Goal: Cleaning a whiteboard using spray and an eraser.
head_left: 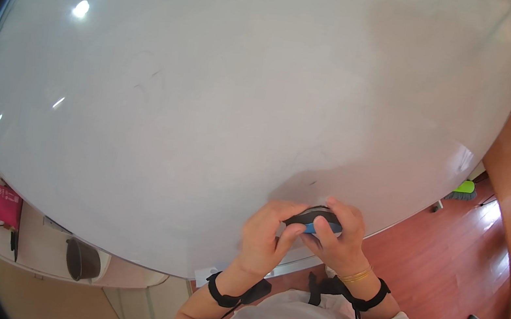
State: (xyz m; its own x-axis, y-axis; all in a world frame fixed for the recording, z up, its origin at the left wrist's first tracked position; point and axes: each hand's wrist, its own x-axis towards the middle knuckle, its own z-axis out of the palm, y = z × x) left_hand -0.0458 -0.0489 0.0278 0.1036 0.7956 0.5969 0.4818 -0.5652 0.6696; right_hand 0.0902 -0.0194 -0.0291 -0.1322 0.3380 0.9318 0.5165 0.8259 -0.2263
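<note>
Head view looks down and forward at a large whiteboard (211, 100), wiped nearly blank, with only faint smudges and a few light reflections on it. Both hands meet at its lower edge, close to the chest, which keeps the small thing they share steady and easy to see.

That thing is a board eraser (314, 220), dark on its upper side with a blue strip below. It sits between the two hands, just in front of the whiteboard's bottom rim, and whether it touches the board I cannot tell.

The left hand (262, 238) is curled partway shut, fingers folded and thumb pressed up against the eraser's near end, bracing it from the left. The right hand (341, 238) wraps over the eraser from the other side, fingers bent across its top and its thumb lying on the blue strip, so the grip is closed around it. Held from both ends like this, the eraser cannot twist while the thumbs work on it.

Each wrist carries a black strap (228, 295), and a thin gold bangle (355, 277) sits on the right wrist.

Off to the lower left a pink bag (4, 204) hangs against a pale wall, with a dark round bin (82, 259) near it. A reddish wooden floor (452, 255) spreads out on the right.
</note>
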